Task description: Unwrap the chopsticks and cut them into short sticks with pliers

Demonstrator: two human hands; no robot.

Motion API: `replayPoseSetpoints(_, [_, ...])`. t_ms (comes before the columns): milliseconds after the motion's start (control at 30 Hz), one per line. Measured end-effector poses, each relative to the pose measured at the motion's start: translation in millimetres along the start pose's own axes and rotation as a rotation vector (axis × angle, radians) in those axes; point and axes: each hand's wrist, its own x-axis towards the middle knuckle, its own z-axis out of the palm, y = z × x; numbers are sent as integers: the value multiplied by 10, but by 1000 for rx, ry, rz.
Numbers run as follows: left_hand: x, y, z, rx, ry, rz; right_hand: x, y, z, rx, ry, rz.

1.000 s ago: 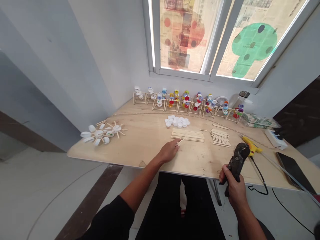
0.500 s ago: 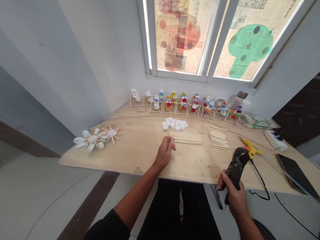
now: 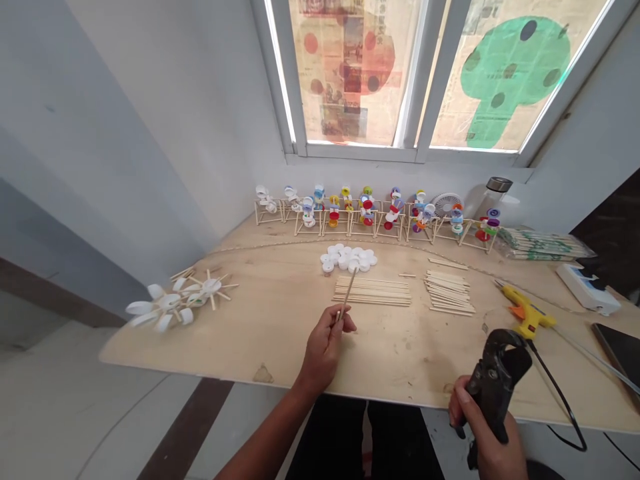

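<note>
A thin wooden stick (image 3: 349, 291) is pinched in the fingers of my left hand (image 3: 323, 347), tilted up and away over the table. My right hand (image 3: 493, 443) is wrapped around the handles of a black hand cutter (image 3: 495, 383) at the table's front edge, with its curved jaws pointing up and apart from the stick. Just beyond my left hand, several long sticks (image 3: 385, 292) lie side by side. A pile of shorter sticks (image 3: 449, 292) is to their right. White bottle caps (image 3: 334, 256) are clustered behind the long sticks.
Stick frames with coloured caps (image 3: 367, 217) line the wall. Two cap-and-stick wheels (image 3: 167, 303) lie at the left. At the right are a yellow glue gun (image 3: 527, 312) with its cord, a white power strip (image 3: 587, 288), a phone (image 3: 620, 353) and a bag of sticks (image 3: 545, 245).
The view has shifted, so the table appears closer and lower. The stick in my left hand now leans further right. My right hand still grips the cutter.
</note>
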Motion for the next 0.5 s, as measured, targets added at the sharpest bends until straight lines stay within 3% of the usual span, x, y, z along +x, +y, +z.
replayPoseSetpoints(100, [-12,26,6,-35,46,10,35,80,14,37,24,8])
replayPoseSetpoints(267, [-19,39,28,31,11,-25,44,129,43,66,63,28])
replayPoseSetpoints(500, [-69,56,6,-53,27,-74,17,-149,72,-3,-4,54])
